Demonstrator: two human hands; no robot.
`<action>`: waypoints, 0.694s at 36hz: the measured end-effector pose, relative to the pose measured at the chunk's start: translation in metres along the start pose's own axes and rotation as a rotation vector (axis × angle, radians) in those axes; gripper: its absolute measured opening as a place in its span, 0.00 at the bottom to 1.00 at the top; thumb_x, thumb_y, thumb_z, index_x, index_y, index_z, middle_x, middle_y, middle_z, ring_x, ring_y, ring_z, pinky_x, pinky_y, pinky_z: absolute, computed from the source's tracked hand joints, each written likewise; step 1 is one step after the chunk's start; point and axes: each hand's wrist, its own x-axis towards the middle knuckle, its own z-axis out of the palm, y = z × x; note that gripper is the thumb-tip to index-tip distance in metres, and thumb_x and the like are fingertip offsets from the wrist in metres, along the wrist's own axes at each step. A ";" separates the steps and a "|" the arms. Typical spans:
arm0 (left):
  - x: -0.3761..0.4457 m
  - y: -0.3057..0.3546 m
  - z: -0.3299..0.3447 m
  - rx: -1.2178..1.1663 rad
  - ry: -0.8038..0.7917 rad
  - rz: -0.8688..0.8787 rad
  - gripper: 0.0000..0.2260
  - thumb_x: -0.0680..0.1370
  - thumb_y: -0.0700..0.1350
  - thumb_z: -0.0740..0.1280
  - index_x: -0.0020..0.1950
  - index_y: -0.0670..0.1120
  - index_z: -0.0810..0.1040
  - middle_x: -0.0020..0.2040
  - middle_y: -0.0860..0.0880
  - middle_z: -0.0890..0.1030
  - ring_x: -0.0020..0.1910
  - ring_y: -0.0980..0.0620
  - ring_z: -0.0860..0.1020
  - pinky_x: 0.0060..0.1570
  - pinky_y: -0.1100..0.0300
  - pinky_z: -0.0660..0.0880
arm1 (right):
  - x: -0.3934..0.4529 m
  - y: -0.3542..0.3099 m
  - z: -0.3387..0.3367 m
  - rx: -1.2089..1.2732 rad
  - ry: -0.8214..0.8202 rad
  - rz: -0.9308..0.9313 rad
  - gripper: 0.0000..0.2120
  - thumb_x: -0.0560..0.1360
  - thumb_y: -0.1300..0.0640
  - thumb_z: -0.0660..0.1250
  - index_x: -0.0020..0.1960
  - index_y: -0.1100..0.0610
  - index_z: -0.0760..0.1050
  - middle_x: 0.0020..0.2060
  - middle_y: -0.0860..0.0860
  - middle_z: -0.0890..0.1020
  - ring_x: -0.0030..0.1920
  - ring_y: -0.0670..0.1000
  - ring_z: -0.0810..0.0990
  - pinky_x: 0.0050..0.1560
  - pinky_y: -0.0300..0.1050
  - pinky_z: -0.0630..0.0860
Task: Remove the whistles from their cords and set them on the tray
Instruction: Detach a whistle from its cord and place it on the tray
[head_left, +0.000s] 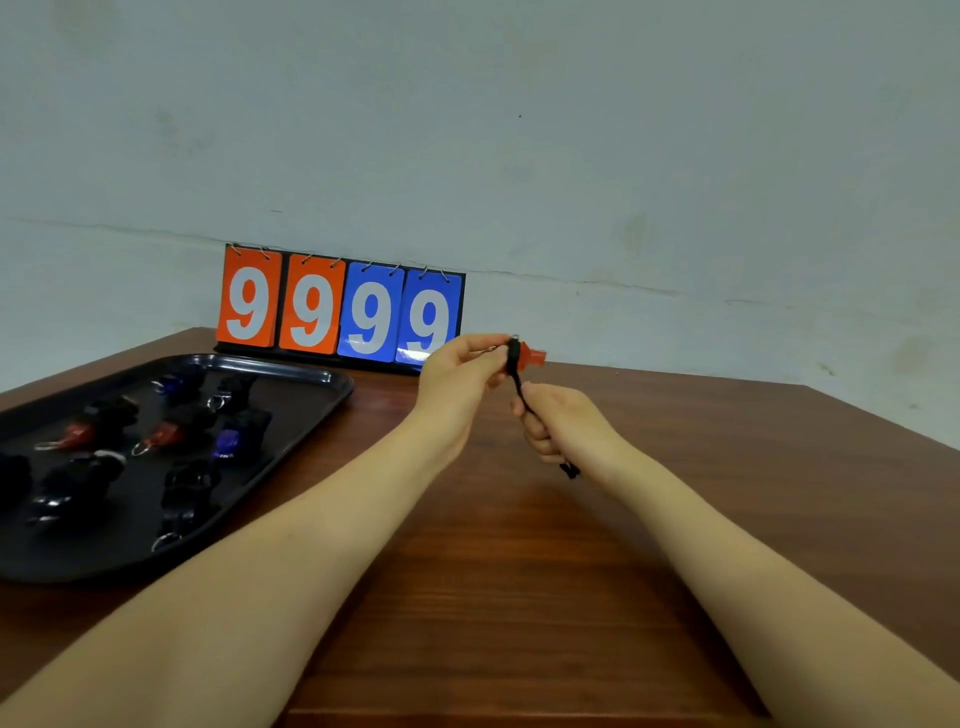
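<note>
Fingers of the left hand (457, 371) pinch the red whistle (529, 356), apparently by its ring; right hand (563, 423) grips the cord (521, 391).

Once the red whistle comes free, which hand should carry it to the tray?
Left hand, probably: it pinches the red whistle, nearer the tray; right hand grips the cord.

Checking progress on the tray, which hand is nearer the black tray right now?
Left. The left hand is just right of the black tray; the right hand is farther right, gripping the cord.
</note>
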 end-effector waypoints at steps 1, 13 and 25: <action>0.002 0.000 -0.003 0.119 0.017 0.041 0.05 0.78 0.36 0.66 0.51 0.44 0.80 0.47 0.48 0.82 0.47 0.54 0.80 0.46 0.67 0.76 | -0.001 0.000 0.002 -0.100 0.001 -0.038 0.16 0.83 0.54 0.52 0.41 0.57 0.71 0.24 0.47 0.65 0.22 0.45 0.60 0.24 0.37 0.58; 0.008 -0.003 -0.019 0.721 -0.156 0.225 0.06 0.78 0.40 0.67 0.48 0.52 0.80 0.43 0.58 0.79 0.44 0.62 0.77 0.41 0.75 0.72 | 0.004 0.006 -0.009 -0.138 0.327 -0.198 0.17 0.82 0.55 0.56 0.39 0.55 0.78 0.20 0.41 0.70 0.25 0.42 0.66 0.33 0.39 0.61; -0.001 0.005 -0.012 0.237 -0.377 -0.098 0.07 0.78 0.35 0.65 0.54 0.38 0.79 0.49 0.40 0.82 0.45 0.49 0.81 0.44 0.64 0.77 | 0.003 0.006 -0.019 -0.003 0.384 -0.159 0.10 0.79 0.56 0.65 0.40 0.53 0.80 0.20 0.43 0.71 0.25 0.45 0.66 0.27 0.38 0.63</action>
